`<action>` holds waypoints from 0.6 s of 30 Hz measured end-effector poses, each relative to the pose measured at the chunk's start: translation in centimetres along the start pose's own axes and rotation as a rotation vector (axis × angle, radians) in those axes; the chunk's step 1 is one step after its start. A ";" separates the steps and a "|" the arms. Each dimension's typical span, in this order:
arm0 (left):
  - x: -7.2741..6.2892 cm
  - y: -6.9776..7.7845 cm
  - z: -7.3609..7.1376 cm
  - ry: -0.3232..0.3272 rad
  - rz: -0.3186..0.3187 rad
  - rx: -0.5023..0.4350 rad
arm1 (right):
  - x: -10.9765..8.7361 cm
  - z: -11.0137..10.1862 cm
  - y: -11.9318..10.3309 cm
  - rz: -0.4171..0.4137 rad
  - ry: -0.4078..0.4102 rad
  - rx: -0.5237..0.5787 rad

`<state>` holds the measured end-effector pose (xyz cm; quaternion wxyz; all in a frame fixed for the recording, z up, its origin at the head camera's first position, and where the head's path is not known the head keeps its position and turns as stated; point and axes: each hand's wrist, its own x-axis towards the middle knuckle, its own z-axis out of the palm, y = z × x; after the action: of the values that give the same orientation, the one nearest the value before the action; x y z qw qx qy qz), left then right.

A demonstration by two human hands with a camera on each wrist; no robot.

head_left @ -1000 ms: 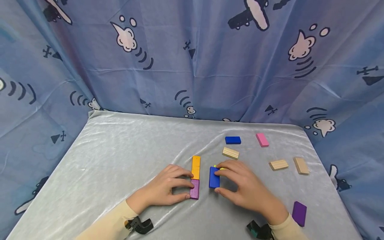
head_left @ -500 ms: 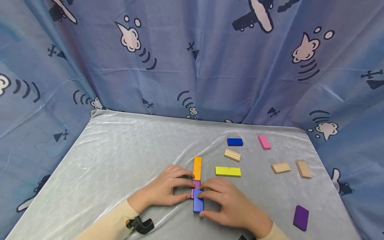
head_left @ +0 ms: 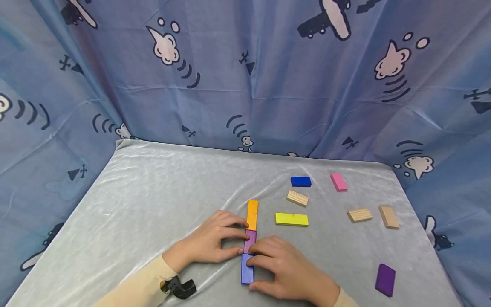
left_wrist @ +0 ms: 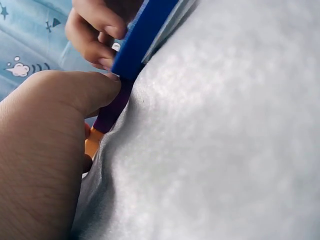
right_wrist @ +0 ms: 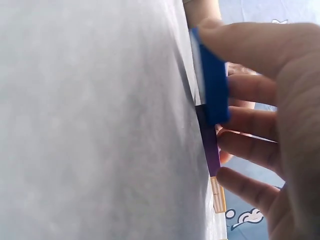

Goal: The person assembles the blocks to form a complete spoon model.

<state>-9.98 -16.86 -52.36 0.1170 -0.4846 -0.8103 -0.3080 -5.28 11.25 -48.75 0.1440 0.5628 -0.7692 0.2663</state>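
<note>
In the head view an orange block (head_left: 252, 215) and a light purple block (head_left: 250, 241) lie end to end in a line. My left hand (head_left: 213, 237) holds the purple block from the left, thumb near its close end, one fingertip over it and another by the orange block. A blue block (head_left: 247, 269) continues the line towards me. My right hand (head_left: 284, 269) grips this blue block, its thumb at the near end and fingers near the far end. Both wrist views show the blue block (left_wrist: 142, 40) beside the darker-looking purple block (right_wrist: 210, 147).
Right of the line lie a yellow block (head_left: 291, 219), another blue block (head_left: 301, 181), a pink block (head_left: 339, 182) and plain wood blocks (head_left: 359, 215). A dark purple block (head_left: 385, 279) lies at the near right. Grey cloth (head_left: 161, 183) covers the table; a patterned curtain (head_left: 207, 106) hangs behind.
The right hand has carried the blue block left from beside the yellow block, then towards me to the purple block's near end. The yellow block is uncovered. The left hand stays in place.
</note>
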 end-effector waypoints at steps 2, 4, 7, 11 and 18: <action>0.1 0.0 0.0 -0.003 -0.001 -0.004 | -0.2 0.1 0.1 0.008 -0.011 -0.007; 0.2 0.1 -0.1 -0.007 -0.003 -0.012 | -0.3 0.1 0.2 0.015 -0.021 -0.013; 0.3 0.1 -0.1 -0.009 -0.003 -0.019 | -0.6 0.2 0.3 0.010 -0.026 -0.023; 0.4 0.1 0.0 -0.008 0.003 -0.012 | -0.8 0.4 0.5 -0.023 -0.008 -0.037; 0.0 0.3 0.2 0.001 -0.002 -0.001 | -1.0 0.9 0.5 -0.033 -0.002 -0.036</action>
<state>-9.68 -16.59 -52.39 0.1168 -0.4836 -0.8107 -0.3087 -5.31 11.66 -50.10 0.1577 0.5729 -0.7646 0.2495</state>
